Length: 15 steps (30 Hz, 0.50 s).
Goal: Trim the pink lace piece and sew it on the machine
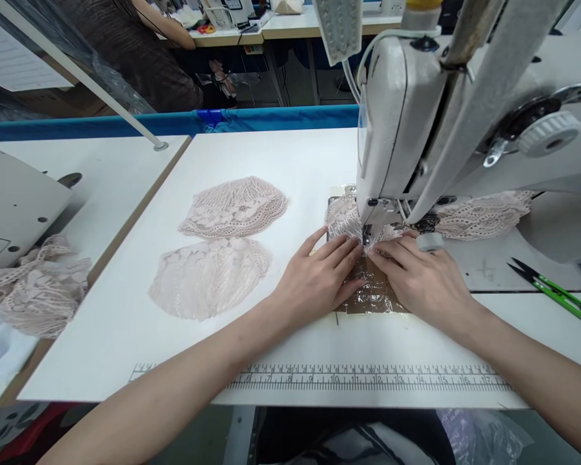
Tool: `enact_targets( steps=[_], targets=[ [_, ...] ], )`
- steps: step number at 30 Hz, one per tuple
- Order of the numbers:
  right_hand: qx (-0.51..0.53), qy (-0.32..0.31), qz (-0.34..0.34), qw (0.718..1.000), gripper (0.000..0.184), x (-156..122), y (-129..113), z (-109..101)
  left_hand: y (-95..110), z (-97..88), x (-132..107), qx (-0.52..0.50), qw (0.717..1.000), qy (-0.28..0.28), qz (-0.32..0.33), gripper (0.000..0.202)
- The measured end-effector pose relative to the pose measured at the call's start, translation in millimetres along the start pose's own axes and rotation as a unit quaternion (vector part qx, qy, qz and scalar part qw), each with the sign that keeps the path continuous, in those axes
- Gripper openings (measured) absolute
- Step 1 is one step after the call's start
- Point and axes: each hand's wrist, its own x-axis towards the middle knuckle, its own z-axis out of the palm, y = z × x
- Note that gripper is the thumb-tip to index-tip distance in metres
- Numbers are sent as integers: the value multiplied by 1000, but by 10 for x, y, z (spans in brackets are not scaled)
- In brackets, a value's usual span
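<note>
Under the presser foot of a white sewing machine (401, 123) lies a pale pink lace piece (341, 216). My left hand (312, 281) rests palm down at its near left side, fingers stretched out and lying on the lace by the needle. To the right of the needle, my right hand (423, 278) has its fingers bent and drawn together at the lace edge; the thumb is mostly hidden. Both hands are over a brown taped plate (375, 290). More pale pink lace (487, 216) extends behind the right hand, beneath the machine arm.
Two lace pieces (235, 206) lie flat on the white table (281, 155), left of my hands. Green thread snips (556, 290) lie at the right. A printed ruler (334, 378) runs along the front edge. Bunched lace (43, 290) sits far left. Another person (140, 58) works beyond.
</note>
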Motion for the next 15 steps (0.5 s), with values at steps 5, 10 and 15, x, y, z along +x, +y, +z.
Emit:
enact_targets(
  steps=[5,10,15],
  targets=[
    [0,0,0,1000,30,2,-8,-1,5,-3,10,-5,1000,-4,-6,47],
    [-2,4,-3,1000,31,18,4,10,-5,9,30,-14,1000,-9,-14,47],
    [-17,-22,8,1000,32,26,24,15,-36,37,47,-26,999,-19,-33,49]
  ],
)
